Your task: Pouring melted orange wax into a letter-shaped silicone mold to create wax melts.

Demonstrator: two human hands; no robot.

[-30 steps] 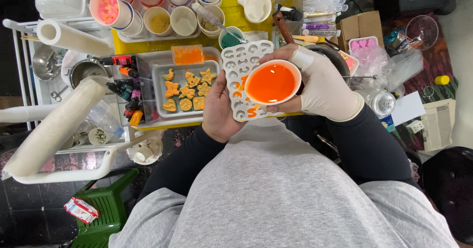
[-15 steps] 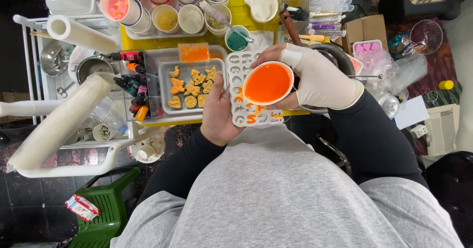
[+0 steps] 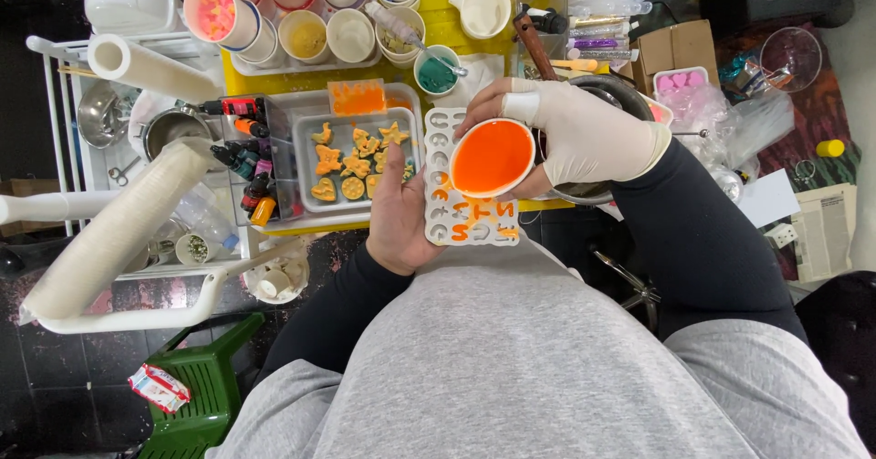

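Note:
My bare left hand [image 3: 398, 216] grips the left edge of a white mould [image 3: 453, 214] with letter-shaped hollows, held out from the yellow table's near edge. Some of its lower hollows hold orange liquid. My right hand [image 3: 584, 138], in a cream glove, holds a white cup of orange liquid [image 3: 491, 157] over the upper part of the mould, tilted toward me. The cup hides the mould's middle.
A grey tray of orange and yellow shaped pieces [image 3: 354, 161] sits left of the mould, with small dye bottles [image 3: 245, 162] beside it. Cups of coloured bits [image 3: 310, 32] line the back of the yellow table [image 3: 444, 28]. A dark pot [image 3: 618, 97] lies under my right hand. White rolls [image 3: 108, 233] lie at left.
The mould and cup have shifted slightly left and toward the table, and more of the mould's lower hollows now show orange. Both hands keep their hold.

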